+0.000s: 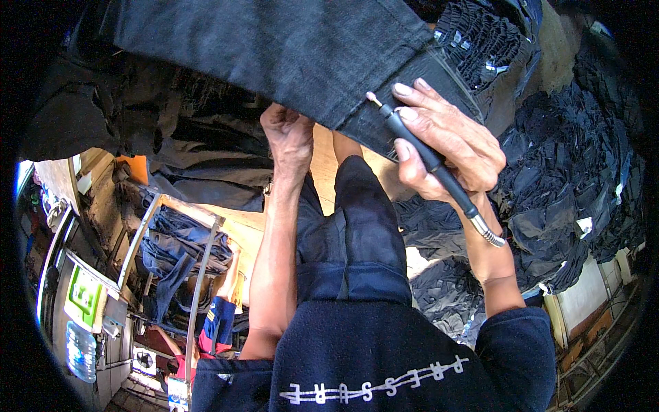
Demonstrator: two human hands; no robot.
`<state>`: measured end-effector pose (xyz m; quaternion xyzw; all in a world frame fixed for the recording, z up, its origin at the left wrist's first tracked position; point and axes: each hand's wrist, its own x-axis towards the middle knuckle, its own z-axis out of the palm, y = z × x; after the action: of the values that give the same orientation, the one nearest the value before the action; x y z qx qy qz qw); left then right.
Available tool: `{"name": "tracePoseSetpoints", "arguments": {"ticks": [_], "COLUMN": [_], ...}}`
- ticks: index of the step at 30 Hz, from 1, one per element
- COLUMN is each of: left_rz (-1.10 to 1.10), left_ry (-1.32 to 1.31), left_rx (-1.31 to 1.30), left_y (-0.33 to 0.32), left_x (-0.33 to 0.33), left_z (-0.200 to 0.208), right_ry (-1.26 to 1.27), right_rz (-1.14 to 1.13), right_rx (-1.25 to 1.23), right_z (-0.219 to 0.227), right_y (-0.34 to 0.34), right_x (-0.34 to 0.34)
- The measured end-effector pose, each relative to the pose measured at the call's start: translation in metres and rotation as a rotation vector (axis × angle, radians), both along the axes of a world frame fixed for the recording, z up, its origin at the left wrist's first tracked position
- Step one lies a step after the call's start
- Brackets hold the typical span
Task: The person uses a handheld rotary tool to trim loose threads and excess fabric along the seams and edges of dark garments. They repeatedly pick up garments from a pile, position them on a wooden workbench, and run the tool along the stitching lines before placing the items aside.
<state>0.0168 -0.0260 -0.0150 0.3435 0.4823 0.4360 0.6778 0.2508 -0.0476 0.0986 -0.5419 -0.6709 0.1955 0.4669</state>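
A black trouser leg point(274, 55), apparently denim, stretches flat across the top of the view, its stitched hem toward the right. Past the hem lies the edge of a dark flat panel point(458, 81). My left hand point(290, 134) is closed at the near edge of the cloth, its fingertips partly hidden. In my right hand point(461, 141) is a slim black rotary grinder handpiece point(429, 156), held like a pen. A small pale tip point(371, 97) points up and left over the cloth near the hem seam. From its rear end runs a springy metal cable sleeve point(489, 235).
Heaps of black garments point(570, 172) fill the right side, with a gathered bundle point(480, 38) beyond the hem. More dark cloth point(206, 158) hangs at left. A metal frame point(201, 288) stands lower left, near another person point(220, 323) and a water bottle point(80, 350).
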Motion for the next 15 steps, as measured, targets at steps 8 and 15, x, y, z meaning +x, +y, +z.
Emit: {"name": "tracePoseSetpoints", "arguments": {"ticks": [8, 15], "left_rz": [0.003, 0.023], "left_ry": [0.039, 0.018], "left_rx": [-0.014, 0.001], "left_y": [0.0001, -0.0012], "left_x": [0.0004, -0.0003], "left_z": [-0.0005, -0.0052], "right_ry": [-0.002, -0.018], "right_rz": [-0.043, -0.050], "right_rx": [0.007, 0.012], "right_z": [-0.0012, -0.0040], "right_y": [-0.0012, -0.0023], "right_x": [0.0000, 0.0034]}}
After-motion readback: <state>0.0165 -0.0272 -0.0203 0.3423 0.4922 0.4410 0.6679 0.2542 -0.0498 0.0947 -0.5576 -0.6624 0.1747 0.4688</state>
